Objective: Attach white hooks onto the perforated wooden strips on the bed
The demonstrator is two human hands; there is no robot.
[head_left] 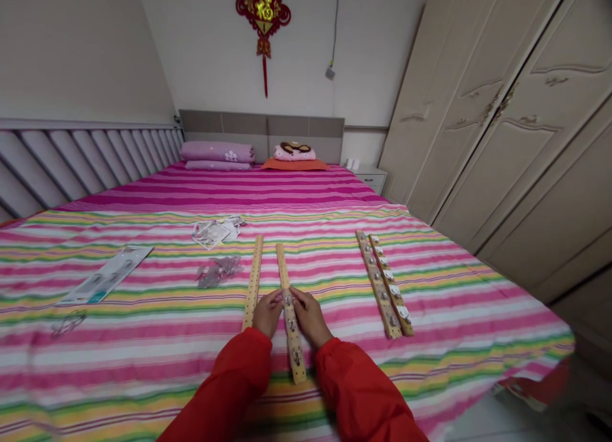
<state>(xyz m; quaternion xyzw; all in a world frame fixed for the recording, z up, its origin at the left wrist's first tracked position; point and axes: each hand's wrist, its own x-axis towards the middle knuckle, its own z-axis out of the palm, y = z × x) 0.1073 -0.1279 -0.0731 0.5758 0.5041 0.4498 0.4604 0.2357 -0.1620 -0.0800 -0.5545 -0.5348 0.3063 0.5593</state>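
A narrow pale wooden strip with small holes [283, 266] lies lengthwise on the bed in front of me. Along its near half sit several small shiny metal pieces [291, 325], some seemingly on clear backing. My left hand [268, 311] closes its fingertips on the strip's left edge, level with the farthest metal piece. From the other side, my right hand [310, 317] pinches the right edge at the same spot. What exactly lies between the fingertips is too small to make out. Just left of it rests a second, bare holed strip [253, 276], partly behind my left hand.
To the right lie two more strips, one with metal pieces [377, 282], another with white-backed pieces [392, 282]. On the left are clear packets [220, 271], white cards [217, 231], a long blister card [112, 273] and a wire-like loop [69, 323]. Striped cloth [157, 365] covers the bed.
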